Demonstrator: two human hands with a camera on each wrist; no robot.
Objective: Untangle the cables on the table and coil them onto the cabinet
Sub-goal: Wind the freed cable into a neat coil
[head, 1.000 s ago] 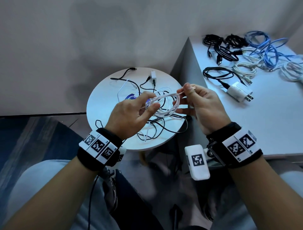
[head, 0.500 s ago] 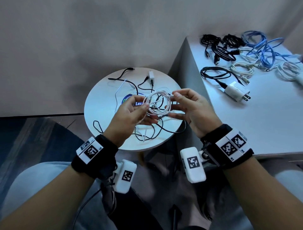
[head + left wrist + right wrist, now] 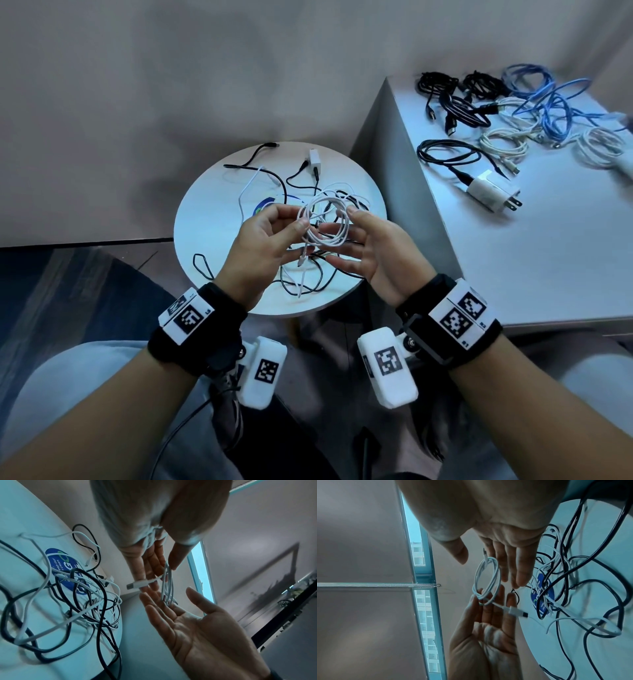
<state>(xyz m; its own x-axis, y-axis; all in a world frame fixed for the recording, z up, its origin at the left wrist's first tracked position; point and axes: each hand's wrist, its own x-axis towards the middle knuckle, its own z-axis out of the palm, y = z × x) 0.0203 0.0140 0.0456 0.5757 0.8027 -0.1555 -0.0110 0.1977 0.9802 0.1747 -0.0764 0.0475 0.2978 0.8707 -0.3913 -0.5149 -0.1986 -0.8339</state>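
Light was dim, cool blue-grey w/ soft shadows. Bright window strip (image 3: pixel 421 555) glared. Wrist views were fisheye-warped; edges and near palms blurred.

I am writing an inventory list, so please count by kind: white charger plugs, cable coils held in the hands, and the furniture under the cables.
White charger plugs: 2, one on the cabinet, one on the round table
Cable coils in hand: 1, the white coil pinched by the left hand
Furniture: 2, round table and cabinet
Total: 5
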